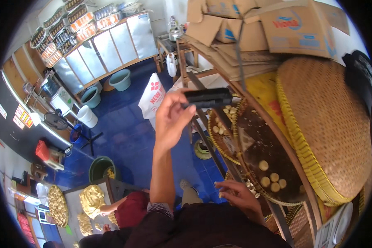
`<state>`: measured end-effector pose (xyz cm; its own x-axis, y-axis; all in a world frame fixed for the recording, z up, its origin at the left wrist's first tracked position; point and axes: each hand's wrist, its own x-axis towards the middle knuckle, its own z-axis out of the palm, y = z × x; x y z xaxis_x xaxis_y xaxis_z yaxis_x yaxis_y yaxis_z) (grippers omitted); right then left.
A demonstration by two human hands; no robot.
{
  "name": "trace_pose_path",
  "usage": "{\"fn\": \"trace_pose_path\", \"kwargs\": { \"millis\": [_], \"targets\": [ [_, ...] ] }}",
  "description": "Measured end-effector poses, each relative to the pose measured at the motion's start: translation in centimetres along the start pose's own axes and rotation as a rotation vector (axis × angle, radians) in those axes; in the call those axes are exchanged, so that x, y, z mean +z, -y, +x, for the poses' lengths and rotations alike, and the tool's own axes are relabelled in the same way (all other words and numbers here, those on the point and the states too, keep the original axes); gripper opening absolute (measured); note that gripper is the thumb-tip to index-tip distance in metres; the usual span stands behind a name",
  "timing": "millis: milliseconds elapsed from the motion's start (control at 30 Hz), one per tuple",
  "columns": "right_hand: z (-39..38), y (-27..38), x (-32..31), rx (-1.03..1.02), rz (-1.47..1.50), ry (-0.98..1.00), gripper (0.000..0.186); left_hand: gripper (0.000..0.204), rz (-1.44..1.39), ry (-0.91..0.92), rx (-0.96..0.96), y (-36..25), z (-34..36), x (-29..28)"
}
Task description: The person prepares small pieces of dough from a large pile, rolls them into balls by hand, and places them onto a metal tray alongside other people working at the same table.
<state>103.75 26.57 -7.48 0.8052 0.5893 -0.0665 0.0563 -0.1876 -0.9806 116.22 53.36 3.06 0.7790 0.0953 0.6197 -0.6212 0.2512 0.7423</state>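
My left hand (171,115) is raised in the middle of the view, with its thumb and fingers closed on one end of a black oblong object (208,97); I cannot make out what kind of object it is. Lower right, my right hand (239,197) hovers by the wooden rack, its slightly bent fingers apart and nothing visible in them. Nearest to it is a round brown tray (273,144) carrying a few flat pale dough rounds (274,182). Another woven tray (222,144), partly hidden behind it, holds several more rounds.
Cardboard boxes (297,31) and a large woven tray (326,124) sit on the wooden rack (277,217). At lower left, a co-worker in a maroon sleeve (132,208) touches yellow dough (91,199) on a table. A green tub (101,168) and a fan (58,120) stand on the blue floor.
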Motion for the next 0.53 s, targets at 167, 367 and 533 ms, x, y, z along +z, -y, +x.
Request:
{"fn": "trace_pose_path", "kwargs": {
  "millis": [167,367,533],
  "targets": [
    [10.4,3.2,-0.7,-0.267,0.012,0.071,0.034,0.039,0.053,-0.175,0.190,-1.5,-1.5,-7.0],
    [23.2,7.6,1.0,-0.553,-0.087,-0.035,0.032,0.061,0.107,-0.226,0.307,-5.2,3.1,-11.5],
    [31.5,11.2,4.8,-0.892,0.002,-0.305,0.067,0.070,0.170,-0.241,0.252,-6.4,4.4,-15.9]
  ]
}}
